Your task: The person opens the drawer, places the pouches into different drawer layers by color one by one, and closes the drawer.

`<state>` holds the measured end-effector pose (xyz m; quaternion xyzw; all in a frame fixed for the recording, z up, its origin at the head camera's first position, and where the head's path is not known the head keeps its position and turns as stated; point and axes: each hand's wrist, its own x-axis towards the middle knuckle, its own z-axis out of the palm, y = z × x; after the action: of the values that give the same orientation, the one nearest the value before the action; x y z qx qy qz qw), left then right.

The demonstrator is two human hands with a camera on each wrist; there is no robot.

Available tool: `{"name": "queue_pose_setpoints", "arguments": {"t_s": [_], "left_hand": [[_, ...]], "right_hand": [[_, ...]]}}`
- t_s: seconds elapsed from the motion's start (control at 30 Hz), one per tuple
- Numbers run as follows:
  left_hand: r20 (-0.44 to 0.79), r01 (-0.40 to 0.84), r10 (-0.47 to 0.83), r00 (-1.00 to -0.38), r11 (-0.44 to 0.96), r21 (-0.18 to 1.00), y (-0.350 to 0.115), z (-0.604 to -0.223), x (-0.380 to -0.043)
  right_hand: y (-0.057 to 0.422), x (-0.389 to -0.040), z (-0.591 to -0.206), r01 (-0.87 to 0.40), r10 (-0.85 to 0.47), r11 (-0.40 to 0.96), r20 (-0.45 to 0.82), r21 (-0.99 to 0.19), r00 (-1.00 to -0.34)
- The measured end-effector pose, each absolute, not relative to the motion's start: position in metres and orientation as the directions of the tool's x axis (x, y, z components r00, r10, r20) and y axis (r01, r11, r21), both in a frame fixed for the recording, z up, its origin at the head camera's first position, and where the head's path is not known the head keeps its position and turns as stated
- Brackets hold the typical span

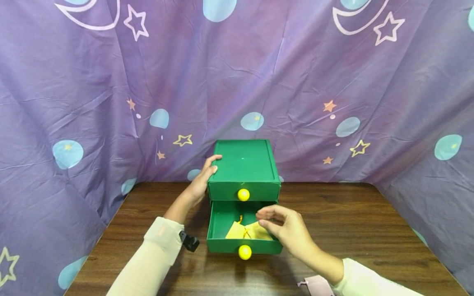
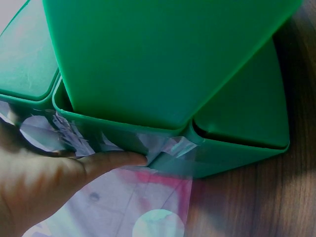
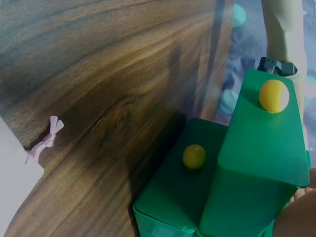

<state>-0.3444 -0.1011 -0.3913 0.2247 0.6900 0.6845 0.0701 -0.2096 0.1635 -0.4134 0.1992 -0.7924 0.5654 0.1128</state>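
Note:
A green two-drawer box (image 1: pixel 242 164) stands on the table, its lower drawer (image 1: pixel 218 224) pulled out. My left hand (image 1: pixel 200 181) rests against the box's left side, fingertips at the top edge; in the left wrist view its thumb (image 2: pixel 116 160) lies along the box. Over the right part of the drawer is my right hand (image 1: pixel 286 228), fingers loosely bent with nothing visible between them. Below those fingers lies a yellow cloth pouch (image 1: pixel 235 231) with a drawstring, partly covered by the hand. In the right wrist view only a bit of the right hand (image 3: pixel 298 215) shows.
A pale pink drawstring pouch (image 1: pixel 318 285) lies on the wooden table (image 1: pixel 344 230) at the front right, partly under the right forearm. Yellow knobs (image 1: pixel 243 195) stick out from both drawer fronts. A purple patterned curtain (image 1: pixel 296 82) hangs behind the box.

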Motion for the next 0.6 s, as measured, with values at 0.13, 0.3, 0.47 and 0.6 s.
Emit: {"name": "queue_pose_setpoints", "arguments": {"t_s": [0.13, 0.3, 0.47, 0.6], "left_hand": [[0.218, 0.222, 0.407, -0.887, -0.038, 0.974, -0.101, -0.391, -0.344], [0.222, 0.231, 0.408, -0.885, -0.028, 0.973, -0.101, -0.391, -0.345], [0.215, 0.224, 0.4, -0.891, -0.027, 0.974, -0.101, -0.391, -0.345], [0.217, 0.226, 0.398, -0.891, -0.025, 0.974, -0.101, -0.392, -0.345]], "right_hand": [[0.164, -0.207, -0.413, -0.436, -0.195, 0.288, 0.393, -0.853, -0.899], [0.167, -0.204, -0.413, -0.419, -0.202, 0.29, 0.373, -0.86, -0.905], [0.169, -0.2, -0.412, -0.417, -0.211, 0.304, 0.366, -0.857, -0.906], [0.169, -0.193, -0.41, -0.413, -0.232, 0.279, 0.356, -0.867, -0.905]]}}
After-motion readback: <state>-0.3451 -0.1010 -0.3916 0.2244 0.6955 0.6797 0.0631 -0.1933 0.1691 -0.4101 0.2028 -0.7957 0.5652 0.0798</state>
